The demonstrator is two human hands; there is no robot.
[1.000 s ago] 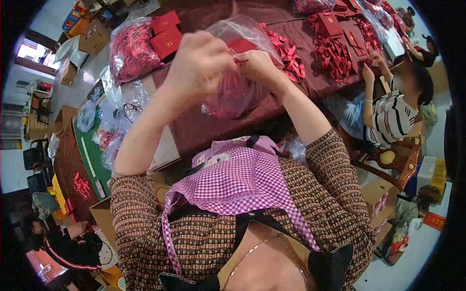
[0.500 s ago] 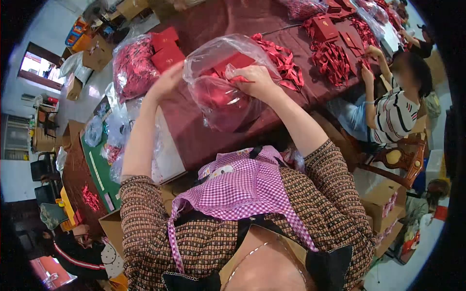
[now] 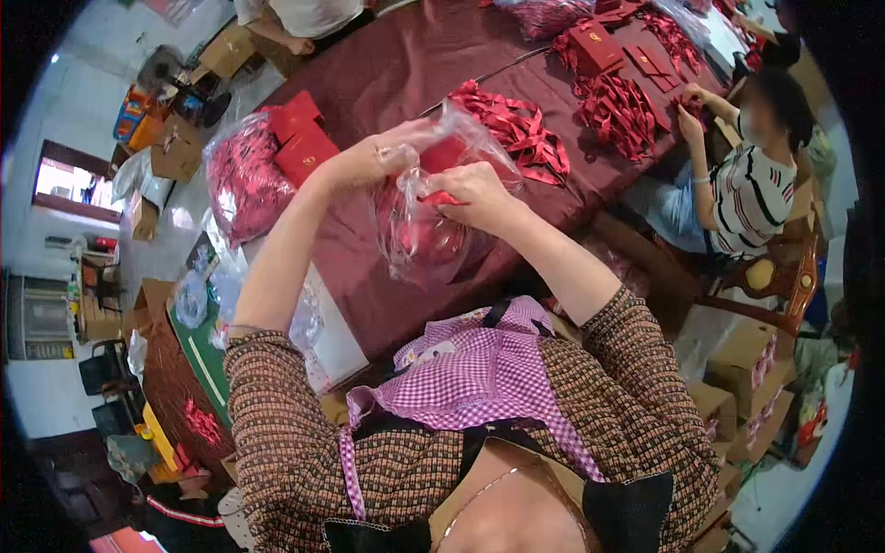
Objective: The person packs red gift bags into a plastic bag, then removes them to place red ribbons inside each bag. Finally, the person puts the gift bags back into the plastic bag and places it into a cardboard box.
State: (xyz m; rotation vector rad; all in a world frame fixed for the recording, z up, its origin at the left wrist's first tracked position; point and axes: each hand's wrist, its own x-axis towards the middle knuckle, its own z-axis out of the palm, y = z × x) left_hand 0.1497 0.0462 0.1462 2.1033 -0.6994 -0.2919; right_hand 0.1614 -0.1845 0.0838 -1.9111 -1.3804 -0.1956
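Observation:
A clear plastic bag (image 3: 419,235) with red contents sits at the table edge in front of me, its mouth bunched between my hands. My left hand (image 3: 387,155) has plastic gathered at its thumb, and its fingers reach over the top of the bag. My right hand (image 3: 475,195) is closed on the bag's mouth, with a bit of red showing at its fingertips. Beyond the bag lies a pile of red ribbons (image 3: 525,138). To the left, a filled plastic bag of red ribbons (image 3: 244,180) stands beside red boxes (image 3: 306,152).
A dark red cloth (image 3: 378,78) covers the table. At the right a seated person (image 3: 751,194) handles red ribbon near another ribbon pile (image 3: 622,115) and a red box (image 3: 597,46). Another person (image 3: 309,18) is at the far side. Cardboard boxes (image 3: 747,369) stand at lower right.
My left hand has moved right and over the bag, close to my right hand. The bag's wide mouth has been drawn together. A person has come into view at the far side.

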